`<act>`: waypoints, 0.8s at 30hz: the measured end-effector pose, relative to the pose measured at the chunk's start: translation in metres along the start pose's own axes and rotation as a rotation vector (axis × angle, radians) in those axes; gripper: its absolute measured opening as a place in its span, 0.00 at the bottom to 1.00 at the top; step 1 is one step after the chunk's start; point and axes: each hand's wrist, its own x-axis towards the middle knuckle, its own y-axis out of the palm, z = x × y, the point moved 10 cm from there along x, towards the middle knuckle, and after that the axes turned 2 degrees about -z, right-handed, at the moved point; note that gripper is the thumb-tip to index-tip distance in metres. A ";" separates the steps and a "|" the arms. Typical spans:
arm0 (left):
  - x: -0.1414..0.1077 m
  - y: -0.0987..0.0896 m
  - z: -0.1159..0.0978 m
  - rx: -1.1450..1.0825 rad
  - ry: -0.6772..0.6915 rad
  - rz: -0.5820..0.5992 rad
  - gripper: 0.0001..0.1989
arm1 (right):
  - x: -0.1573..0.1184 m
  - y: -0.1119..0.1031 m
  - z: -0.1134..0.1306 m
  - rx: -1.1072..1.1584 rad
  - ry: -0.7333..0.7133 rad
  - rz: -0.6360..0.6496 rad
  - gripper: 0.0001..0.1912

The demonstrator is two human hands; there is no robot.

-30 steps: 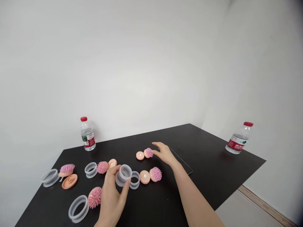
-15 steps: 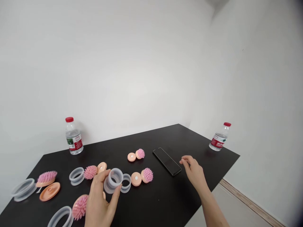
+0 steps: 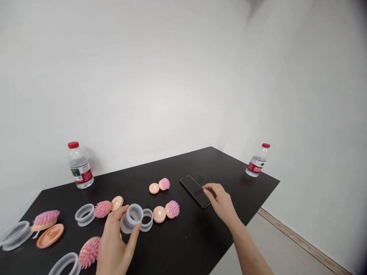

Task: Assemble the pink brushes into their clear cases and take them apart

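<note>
My left hand [image 3: 114, 240] pinches a translucent plastic ring [image 3: 135, 215] between thumb and fingers, a little above the table. A wider clear rim shows just behind it, and I cannot tell whether it is part of the same piece. Touching or close to it stands another clear ring [image 3: 147, 220]. My right hand [image 3: 219, 200] is over the near right side of a black phone [image 3: 192, 188]. Its thumb and index finger curl together with nothing visible between them; whether they touch the phone is unclear. Pink-bristled round brushes [image 3: 172, 209] with peach discs [image 3: 159, 214] lie beside the rings.
On the black table [image 3: 172, 248] stand two red-capped water bottles, one at the back left [image 3: 81, 168] and one at the far right [image 3: 256, 162]. More brushes [image 3: 89, 252], an orange lid [image 3: 50, 235] and clear rings [image 3: 85, 214] spread across the left. A white wall rises behind.
My right hand has moved left, from beside the phone to over its edge. The left hand keeps hold of the ring. The whole view has shifted slightly.
</note>
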 end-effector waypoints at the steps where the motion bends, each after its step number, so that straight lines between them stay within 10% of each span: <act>1: 0.000 0.000 -0.001 0.002 0.007 0.003 0.19 | 0.009 0.009 -0.003 -0.009 0.002 0.038 0.12; 11: 0.000 -0.003 -0.004 0.040 0.039 -0.019 0.17 | 0.077 0.067 -0.030 -0.059 0.013 0.192 0.11; 24: -0.004 -0.001 -0.011 -0.032 0.016 -0.032 0.15 | 0.100 0.098 -0.048 -0.105 0.008 0.200 0.13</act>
